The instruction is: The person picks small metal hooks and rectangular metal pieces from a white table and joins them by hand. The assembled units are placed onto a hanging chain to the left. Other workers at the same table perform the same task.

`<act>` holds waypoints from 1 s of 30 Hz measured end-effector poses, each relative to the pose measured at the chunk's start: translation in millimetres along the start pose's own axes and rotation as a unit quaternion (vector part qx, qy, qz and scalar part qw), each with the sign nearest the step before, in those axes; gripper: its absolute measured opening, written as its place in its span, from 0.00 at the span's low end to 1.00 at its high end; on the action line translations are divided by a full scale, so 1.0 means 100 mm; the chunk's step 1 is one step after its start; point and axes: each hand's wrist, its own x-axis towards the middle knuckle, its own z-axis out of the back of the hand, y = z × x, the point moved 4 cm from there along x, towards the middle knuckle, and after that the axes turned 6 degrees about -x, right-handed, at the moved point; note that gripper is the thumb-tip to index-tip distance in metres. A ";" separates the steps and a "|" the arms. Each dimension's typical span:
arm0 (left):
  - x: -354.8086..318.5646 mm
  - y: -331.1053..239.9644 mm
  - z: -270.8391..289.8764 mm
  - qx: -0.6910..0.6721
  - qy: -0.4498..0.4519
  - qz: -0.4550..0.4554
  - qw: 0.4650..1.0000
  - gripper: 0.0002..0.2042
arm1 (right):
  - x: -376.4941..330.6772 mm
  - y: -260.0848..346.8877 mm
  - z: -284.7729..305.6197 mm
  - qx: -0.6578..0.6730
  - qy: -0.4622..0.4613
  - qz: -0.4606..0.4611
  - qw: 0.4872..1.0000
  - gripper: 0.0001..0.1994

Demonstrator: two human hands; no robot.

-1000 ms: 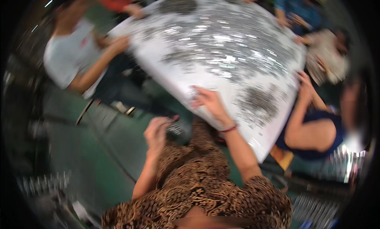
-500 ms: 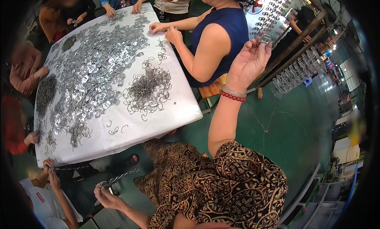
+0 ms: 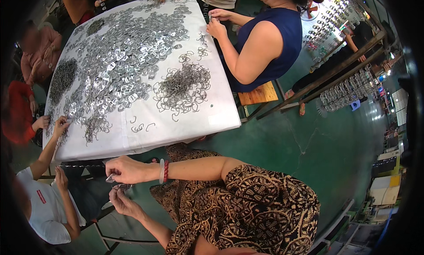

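My right hand, with a red bead bracelet and a pale bangle at the wrist, reaches across to the left. Its fingertips pinch a small silvery metal piece. Just below, my left hand is closed on the end of a string of small metal links. The two hands nearly meet beyond the near edge of the white-covered table. Most of the string is hidden behind my right hand and forearm.
On the table lie a broad heap of flat silvery metal pieces and a pile of curved wire hooks. Several people work round it, one in a navy top. A wooden stool and a rack of hanging metal strings stand to the right.
My right hand has swung from the raised upper right down to my left hand, bringing its metal piece along. The view has shifted slightly. The person in white now reaches onto the table.
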 end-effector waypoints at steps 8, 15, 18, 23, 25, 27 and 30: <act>-0.01 0.00 0.01 -0.008 0.001 0.017 1.000 0.09 | -0.07 0.25 -0.06 0.016 0.044 0.008 0.999 0.05; -0.04 -0.08 -0.04 -0.083 0.003 -0.002 0.997 0.10 | -0.14 0.35 0.04 0.066 -0.012 0.030 0.997 0.06; -0.15 -0.09 -0.04 0.072 -0.021 0.063 0.995 0.08 | -0.19 0.23 0.06 0.061 0.000 0.021 0.998 0.06; -0.23 -0.04 -0.05 -0.140 -0.105 0.032 0.984 0.13 | -0.28 0.07 0.00 0.159 0.063 -0.137 0.976 0.06; -0.16 0.08 0.11 -0.109 -0.136 0.090 0.981 0.10 | -0.33 0.05 0.00 0.160 0.086 -0.161 0.970 0.05; 0.03 0.21 0.15 -0.018 -0.114 0.124 0.986 0.08 | -0.35 0.01 0.03 0.171 0.099 -0.181 0.963 0.06; 0.61 0.50 0.04 0.134 -0.056 0.096 0.985 0.04 | -0.41 -0.07 0.03 0.220 0.113 -0.194 0.949 0.05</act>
